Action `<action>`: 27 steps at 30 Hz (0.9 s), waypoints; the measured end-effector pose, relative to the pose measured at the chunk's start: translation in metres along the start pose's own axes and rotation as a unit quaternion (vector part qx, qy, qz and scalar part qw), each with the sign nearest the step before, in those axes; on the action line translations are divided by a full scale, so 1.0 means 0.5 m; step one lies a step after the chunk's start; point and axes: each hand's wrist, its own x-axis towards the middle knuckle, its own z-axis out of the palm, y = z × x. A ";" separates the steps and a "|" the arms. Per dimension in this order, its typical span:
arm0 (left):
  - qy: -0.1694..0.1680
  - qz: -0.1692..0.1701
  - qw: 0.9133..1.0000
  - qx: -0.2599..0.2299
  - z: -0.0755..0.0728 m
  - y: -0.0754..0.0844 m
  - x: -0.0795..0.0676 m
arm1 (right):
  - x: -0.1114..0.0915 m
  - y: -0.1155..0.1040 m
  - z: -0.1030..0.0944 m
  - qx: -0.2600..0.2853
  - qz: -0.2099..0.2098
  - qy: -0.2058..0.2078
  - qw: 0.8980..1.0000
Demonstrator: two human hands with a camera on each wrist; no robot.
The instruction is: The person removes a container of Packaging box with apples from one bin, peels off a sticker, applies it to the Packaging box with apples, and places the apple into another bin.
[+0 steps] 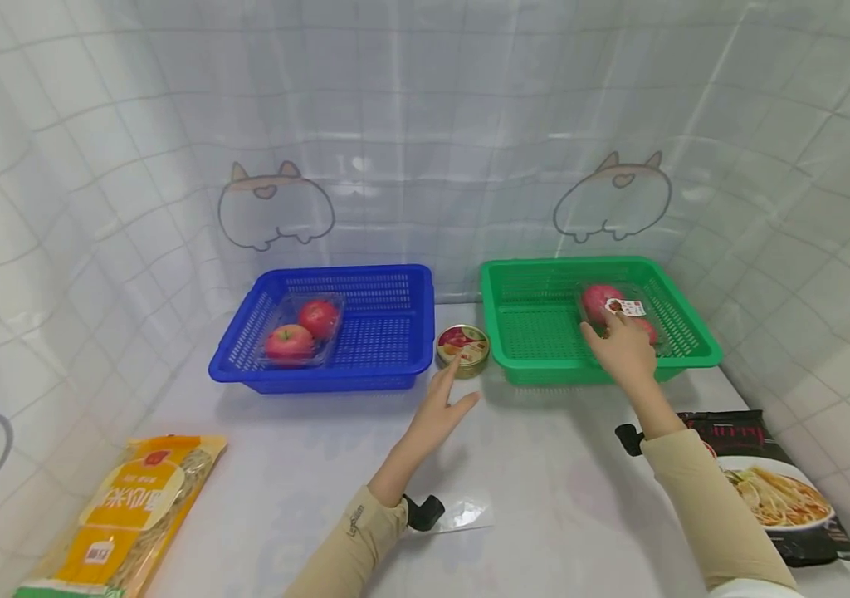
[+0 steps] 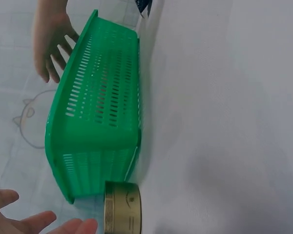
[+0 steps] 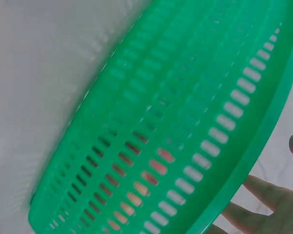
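My left hand [image 1: 434, 415] reaches toward a round flat tin [image 1: 464, 339] with a fruit-printed lid, the fingers extended and the index fingertip overlapping the lid in the head view. In the left wrist view, spread fingers appear beside the tin's gold side [image 2: 123, 209]. Over the right part of a green basket [image 1: 544, 365] is my right hand [image 1: 628, 353], its fingers loosely extended above a clear pack of red apples [image 1: 602, 299] with a white label. The right wrist view shows that hand [image 3: 276, 209] beyond the basket's rim, the apples glimpsed through the slots.
Left of the tin stands a blue basket [image 1: 328, 382] holding another clear pack with two apples [image 1: 290, 342]. A yellow bag [image 1: 126, 507] lies at the front left, a black noodle packet [image 1: 769, 490] at the right. White tiled-pattern sheeting [image 1: 425, 166] closes the back and sides.
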 end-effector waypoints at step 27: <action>0.020 -0.026 0.998 -0.044 -0.063 -0.033 -0.044 | -0.040 -0.100 0.061 0.034 -0.073 -0.003 0.997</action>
